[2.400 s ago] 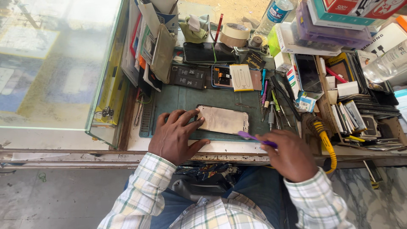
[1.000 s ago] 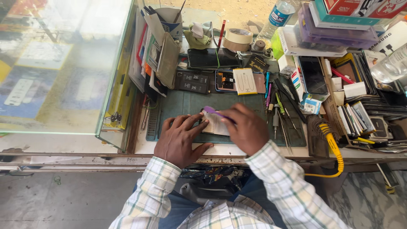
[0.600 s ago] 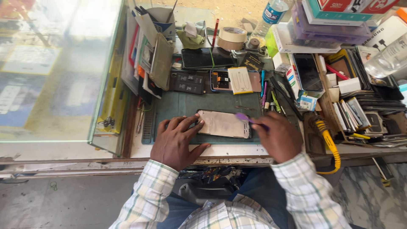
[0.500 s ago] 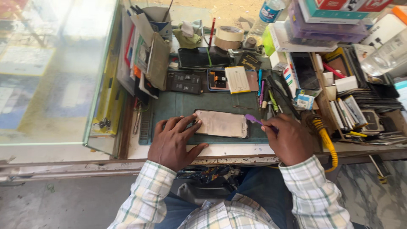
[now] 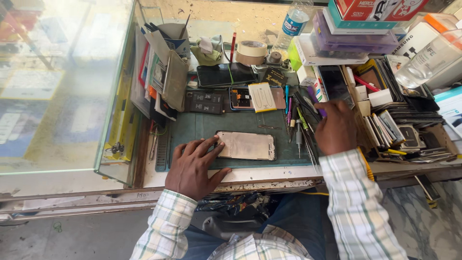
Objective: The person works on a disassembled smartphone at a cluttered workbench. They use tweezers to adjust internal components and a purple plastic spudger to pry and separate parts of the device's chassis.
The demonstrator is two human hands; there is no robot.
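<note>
A flat silver phone panel [image 5: 246, 145] lies on a dark green work mat [image 5: 202, 126]. My left hand [image 5: 194, 166] rests flat at its left end, fingertips touching the panel's edge and steadying it. My right hand [image 5: 336, 127] is off to the right of the mat, over a row of screwdrivers and tweezers [image 5: 298, 120]. It is closed around a small purple tool [image 5: 317, 103] that sticks up from my fingers.
Behind the mat lie opened phones [image 5: 243, 97], a dark tablet [image 5: 226, 74], a tape roll [image 5: 252, 49] and a water bottle [image 5: 291, 24]. Stacked boxes [image 5: 356, 29] and phone parts [image 5: 399, 125] crowd the right. A glass display case [image 5: 62, 86] stands at left.
My right hand lifted away from the panel's right end and moved right and back to the tool row, carrying the purple tool. The left hand stayed on the panel.
</note>
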